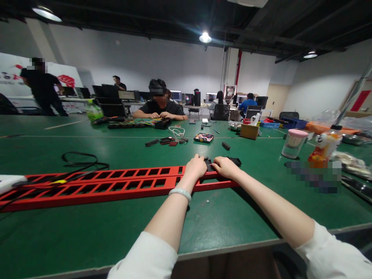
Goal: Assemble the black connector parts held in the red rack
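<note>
A long red slotted frame (116, 186) lies across the table, its right end under my hands. Between my hands, over that end, sits a small black part (208, 164) whose exact kind is hard to make out. My left hand (195, 167), with a pale bangle at the wrist, is closed on its left side, fingers curled. From the right, my right hand (226, 167) is closed with thumb and fingers at the part's other side. Another black piece (236, 161) shows just beyond my right hand. My fingertips are partly hidden.
Black cables (84, 164) and a white box (11, 183) lie at the frame's left. Farther off are a small tray of parts (204, 138), a black block (226, 146) and bundled wires (142, 122) by a seated co-worker. A pink-lidded jar (294, 144) stands right.
</note>
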{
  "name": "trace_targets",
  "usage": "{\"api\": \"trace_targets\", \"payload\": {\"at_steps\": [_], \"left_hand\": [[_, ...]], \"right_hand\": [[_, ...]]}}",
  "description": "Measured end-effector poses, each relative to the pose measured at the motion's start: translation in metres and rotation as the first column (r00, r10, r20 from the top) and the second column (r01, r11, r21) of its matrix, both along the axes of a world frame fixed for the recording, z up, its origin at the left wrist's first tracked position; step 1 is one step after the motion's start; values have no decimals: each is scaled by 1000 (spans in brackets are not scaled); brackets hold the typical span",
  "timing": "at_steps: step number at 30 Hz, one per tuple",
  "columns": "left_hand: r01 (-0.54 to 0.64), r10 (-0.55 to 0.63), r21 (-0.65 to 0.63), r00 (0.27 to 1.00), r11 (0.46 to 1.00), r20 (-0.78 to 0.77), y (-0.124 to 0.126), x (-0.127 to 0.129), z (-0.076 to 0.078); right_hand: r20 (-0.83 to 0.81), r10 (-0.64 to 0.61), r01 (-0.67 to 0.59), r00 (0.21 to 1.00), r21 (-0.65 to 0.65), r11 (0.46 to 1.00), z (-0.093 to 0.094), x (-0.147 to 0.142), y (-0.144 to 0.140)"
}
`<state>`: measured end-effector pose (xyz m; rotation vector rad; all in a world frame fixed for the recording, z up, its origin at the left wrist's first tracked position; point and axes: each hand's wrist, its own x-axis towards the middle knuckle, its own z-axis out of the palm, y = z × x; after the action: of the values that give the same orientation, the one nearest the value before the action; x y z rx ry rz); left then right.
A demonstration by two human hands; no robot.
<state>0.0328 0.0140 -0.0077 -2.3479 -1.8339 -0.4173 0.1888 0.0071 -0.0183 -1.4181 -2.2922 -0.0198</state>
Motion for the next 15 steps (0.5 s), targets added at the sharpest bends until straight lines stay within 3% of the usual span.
{"api": "trace_targets", "payload": {"at_steps": [6,15], "left_hand": [[100,-100,1,995,995,-13,5,-3,-2],[22,-23,-15,999,1000,-36,4,0,0]], "right_hand": [[-60,69,-68,996,25,997,-1,1,-1],[-43,71,-70,997,32,997,0,2,1]]}}
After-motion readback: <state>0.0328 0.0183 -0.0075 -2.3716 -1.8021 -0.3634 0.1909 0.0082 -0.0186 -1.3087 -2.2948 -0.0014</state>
